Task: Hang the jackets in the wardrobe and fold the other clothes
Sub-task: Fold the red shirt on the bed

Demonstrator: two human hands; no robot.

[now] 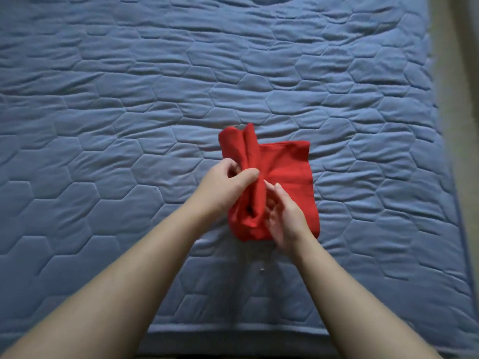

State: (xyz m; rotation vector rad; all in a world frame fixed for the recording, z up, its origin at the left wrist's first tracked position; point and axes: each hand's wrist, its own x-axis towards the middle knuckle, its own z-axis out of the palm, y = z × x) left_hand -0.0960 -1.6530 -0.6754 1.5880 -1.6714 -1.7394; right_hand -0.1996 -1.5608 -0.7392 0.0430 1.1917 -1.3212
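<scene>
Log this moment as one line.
step: folding | left hand: grips raised fold of red cloth | right hand: fingers on cloth | surface: blue quilt

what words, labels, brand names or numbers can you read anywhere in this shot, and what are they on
None: no text can be read in the head view.
The red garment shows no print, logo or tag on the sides in view; the left hand and the right hand cover part of it.
The blue quilted bedcover carries only a stitched hexagon pattern.
A small pale speck on the cover is too small to make out.
</scene>
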